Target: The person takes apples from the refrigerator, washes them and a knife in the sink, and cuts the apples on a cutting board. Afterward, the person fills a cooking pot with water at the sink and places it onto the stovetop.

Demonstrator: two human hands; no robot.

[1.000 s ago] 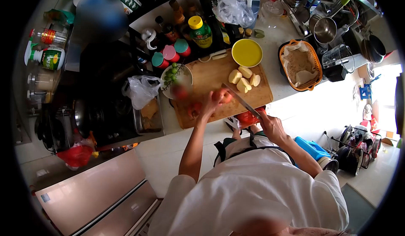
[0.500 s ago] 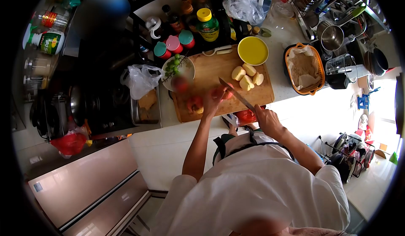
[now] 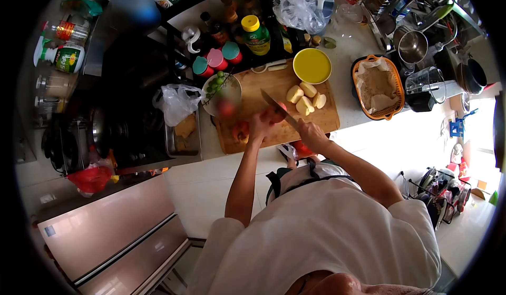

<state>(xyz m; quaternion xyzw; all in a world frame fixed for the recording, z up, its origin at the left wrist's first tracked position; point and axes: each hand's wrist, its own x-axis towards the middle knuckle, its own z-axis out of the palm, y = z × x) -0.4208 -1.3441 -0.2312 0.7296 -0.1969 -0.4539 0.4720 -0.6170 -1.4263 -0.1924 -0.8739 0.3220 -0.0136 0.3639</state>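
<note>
My left hand (image 3: 259, 127) holds a red fruit (image 3: 276, 114) down on the wooden cutting board (image 3: 316, 120). In my right hand (image 3: 312, 136) is the handle of a knife (image 3: 280, 108), its blade lying over the fruit and pointing up and left. Several pale peeled pieces (image 3: 304, 106) sit on the board's right part, below a yellow round lid (image 3: 312, 66). Red peels or pieces (image 3: 241, 131) lie left of my left hand. A white bowl (image 3: 235, 92) with green fruit (image 3: 215, 85) and a blurred red fruit (image 3: 225, 107) stands at the board's left edge.
An orange basket (image 3: 399, 88) lined with paper stands right of the board. Bottles and lidded jars (image 3: 216, 59) line the back. A plastic bag (image 3: 177, 103) and a metal tray (image 3: 191, 146) are at left. Pots and a dish rack (image 3: 377, 31) stand at back right.
The knife and my right hand have moved left and slightly up, bringing the blade across the red fruit. My left hand stays on the fruit, now slightly further left than at first.
</note>
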